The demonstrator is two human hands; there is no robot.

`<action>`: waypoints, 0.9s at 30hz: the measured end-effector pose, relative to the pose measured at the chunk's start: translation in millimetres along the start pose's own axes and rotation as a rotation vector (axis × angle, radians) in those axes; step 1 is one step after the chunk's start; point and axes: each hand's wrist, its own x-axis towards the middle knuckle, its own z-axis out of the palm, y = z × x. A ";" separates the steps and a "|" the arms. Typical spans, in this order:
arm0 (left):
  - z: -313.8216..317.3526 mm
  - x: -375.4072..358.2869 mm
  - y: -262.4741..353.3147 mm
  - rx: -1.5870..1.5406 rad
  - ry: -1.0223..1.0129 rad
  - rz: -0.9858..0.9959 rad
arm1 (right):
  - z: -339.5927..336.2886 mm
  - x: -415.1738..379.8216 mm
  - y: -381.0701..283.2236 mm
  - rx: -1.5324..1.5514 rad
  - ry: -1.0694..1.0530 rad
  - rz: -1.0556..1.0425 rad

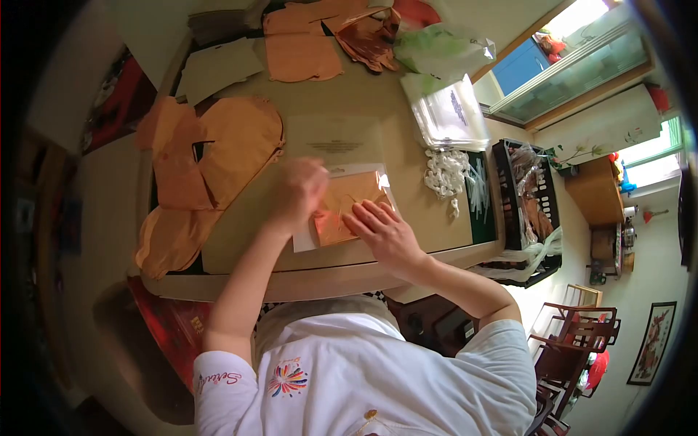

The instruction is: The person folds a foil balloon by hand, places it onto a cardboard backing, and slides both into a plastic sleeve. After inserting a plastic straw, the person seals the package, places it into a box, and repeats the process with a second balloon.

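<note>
A folded copper-orange foil balloon lies in front of me on a white card with a clear plastic bag around it. My right hand rests on the right part of the foil, fingers stretched out and palm down. Over the left edge of the foil is my left hand, smeared by motion, so its finger pose is unclear. Just beyond the foil lies a flat clear bag with small printed text.
Flat orange foil balloons lie at the left, with more at the back beside grey sheets. On the right are stacked clear bags, a white bundle, clear straws and a black crate beyond the table edge.
</note>
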 end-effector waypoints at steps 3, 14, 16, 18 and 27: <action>-19.1 -27.6 -25.1 -0.345 0.150 -0.431 | -12.9 3.9 7.2 0.130 0.021 0.135; 47.4 -31.9 25.0 -1.184 0.043 -0.871 | -27.5 20.8 -16.1 0.328 0.131 0.289; 56.9 -28.9 20.6 -1.267 0.105 -0.850 | -24.5 22.3 -16.1 0.323 0.137 0.293; 62.3 -28.5 21.5 -1.188 0.079 -0.836 | -16.5 25.7 -13.9 0.280 0.157 0.285; 33.0 -21.6 62.4 -1.277 0.026 -1.007 | 13.0 36.9 -6.4 0.189 0.279 0.282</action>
